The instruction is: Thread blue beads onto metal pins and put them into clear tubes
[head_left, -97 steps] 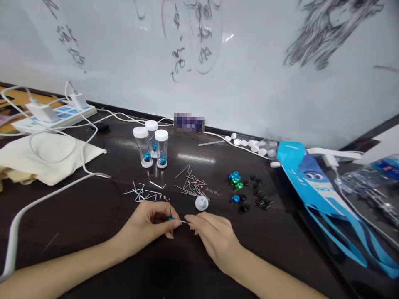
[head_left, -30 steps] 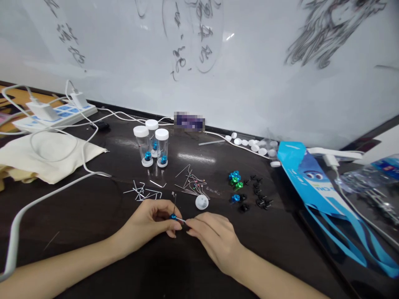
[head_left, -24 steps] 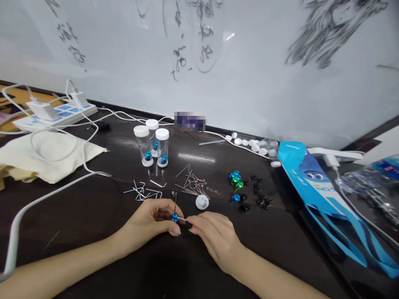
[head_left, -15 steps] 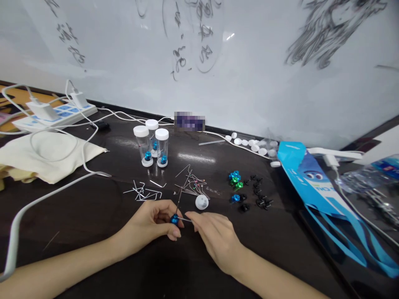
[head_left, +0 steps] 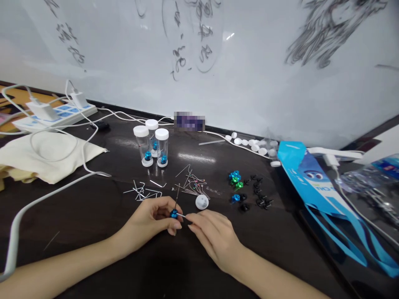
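Left hand (head_left: 149,219) pinched a shiny blue part (head_left: 173,213), thin wire (head_left: 177,197) upright from it; right hand's (head_left: 215,232) fingers pinched a silver rod (head_left: 181,215) against its side.

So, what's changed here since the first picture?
The blue knob in the left hand has shifted slightly forward and right, showing more; the thin wire on it now leans right. Nothing was let go: the right hand keeps the metal rod. The tubes stayed put.

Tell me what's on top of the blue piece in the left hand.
A thin dark rod rises from the blue piece, whose underside cannot be seen, covered by the left hand.
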